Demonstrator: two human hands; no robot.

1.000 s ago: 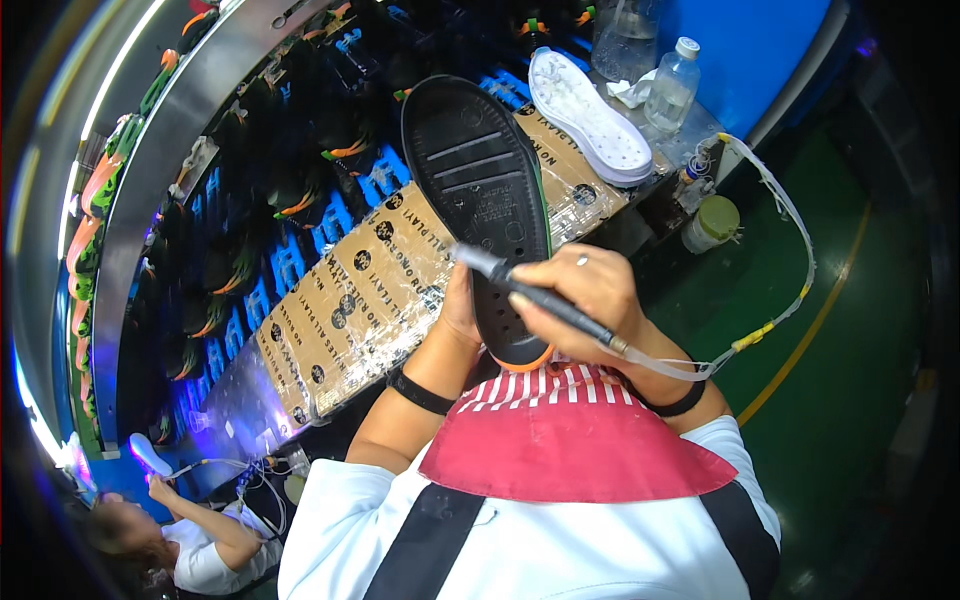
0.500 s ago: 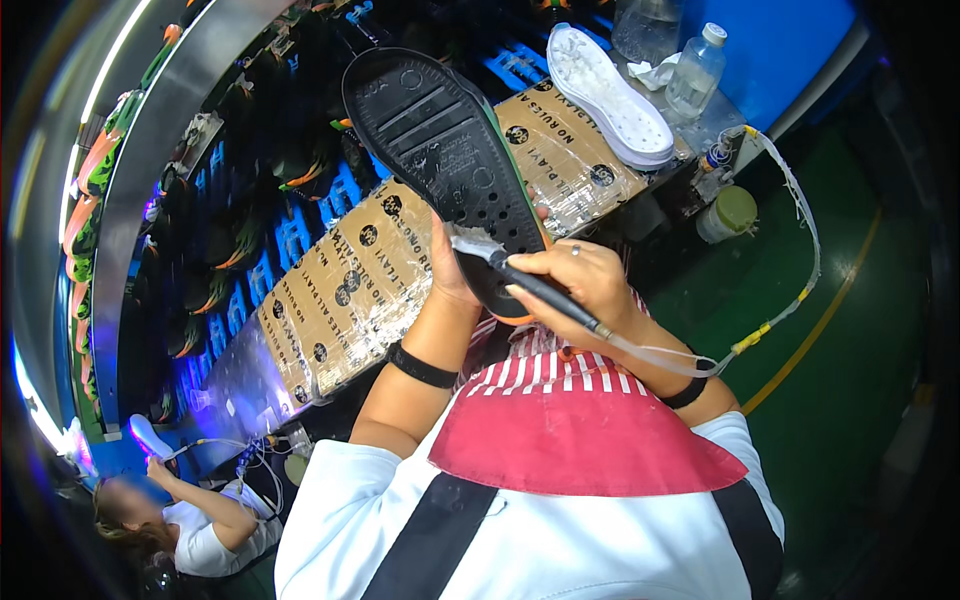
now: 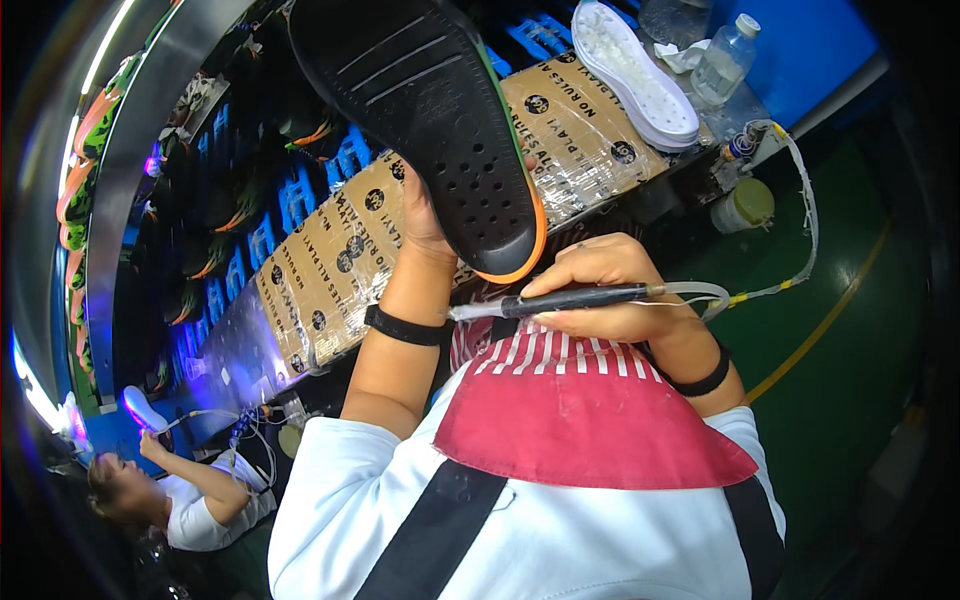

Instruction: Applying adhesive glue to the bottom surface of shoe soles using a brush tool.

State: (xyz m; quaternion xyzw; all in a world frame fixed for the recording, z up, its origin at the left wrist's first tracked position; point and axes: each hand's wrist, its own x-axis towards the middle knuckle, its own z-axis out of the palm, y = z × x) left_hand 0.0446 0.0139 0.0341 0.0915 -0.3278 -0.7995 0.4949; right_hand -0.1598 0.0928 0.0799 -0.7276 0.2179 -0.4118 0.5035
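A black shoe sole (image 3: 470,170) with rows of small holes and an orange and green edge is held up before me, its rounded orange-edged end toward me. My left hand (image 3: 425,215) is closed around it from beneath, the fingertips showing at its right side. Between the fingers of my right hand (image 3: 615,270) is a brush (image 3: 580,298) with a black handle and a clear tube running from its back end. Its whitish bristles point left, below the sole and apart from it, in front of my left wrist.
Brown printed cardboard under clear wrap (image 3: 330,270) covers the bench. A white sole (image 3: 645,85), a clear bottle (image 3: 725,65) and a lidded tub (image 3: 745,207) stand at the right. Blue racks with dark shoe parts line the far side. Another person (image 3: 200,500) works at lower left.
The brush has come off the sole and moved down toward me, now pointing left. My left hand has raised the sole up and to the left, so it looks larger.
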